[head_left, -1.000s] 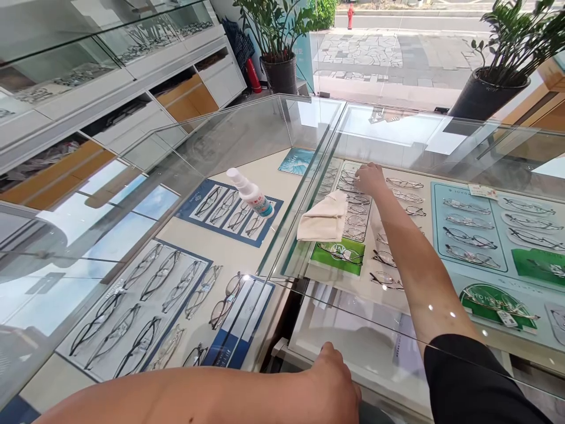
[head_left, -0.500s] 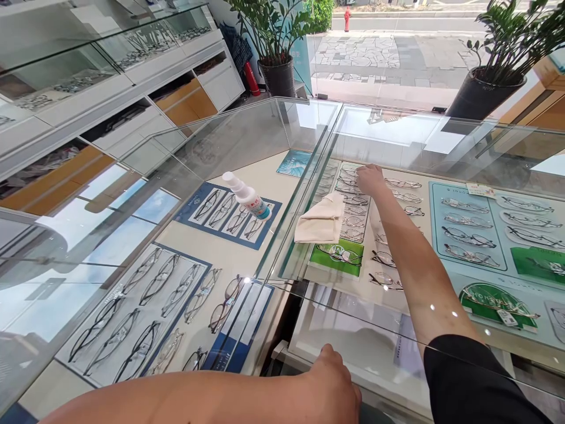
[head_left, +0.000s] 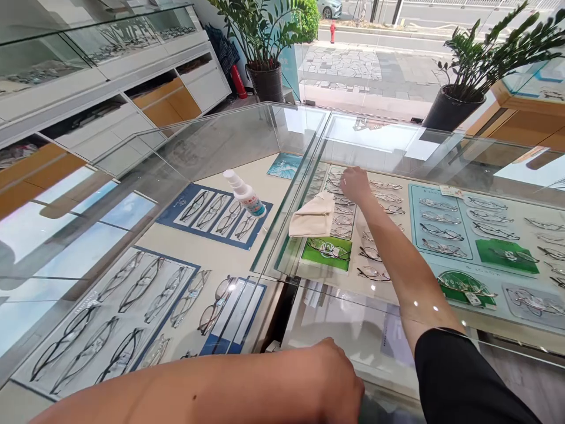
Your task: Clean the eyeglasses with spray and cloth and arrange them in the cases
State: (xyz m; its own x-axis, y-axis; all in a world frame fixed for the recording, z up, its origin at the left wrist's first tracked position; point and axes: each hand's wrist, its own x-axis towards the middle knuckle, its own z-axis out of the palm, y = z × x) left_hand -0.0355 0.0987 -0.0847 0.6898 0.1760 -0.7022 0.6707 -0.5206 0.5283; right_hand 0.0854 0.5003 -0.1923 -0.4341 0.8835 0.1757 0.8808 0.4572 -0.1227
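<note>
My right hand reaches under the glass top of the right display case, over the far end of a column of eyeglasses. Its fingers are curled downward, and whatever they grip is hidden. Low in front, my left hand is curled in by the counter's near edge; its fingertips and anything in them are out of sight. A cream cloth lies folded on the glass beside the right hand. Farther left stands a white spray bottle. Below the cloth, dark-rimmed glasses rest on a green card.
More eyeglasses lie on a blue-bordered tray, a large white tray and a light-blue board. A glass seam divides the two cases. Potted plants and drawer cabinets stand beyond.
The view has shifted, so the cases appear farther left and more shows on the right. My right hand stays at the eyeglasses column, its back turned more upward. The left forearm sits slightly higher.
</note>
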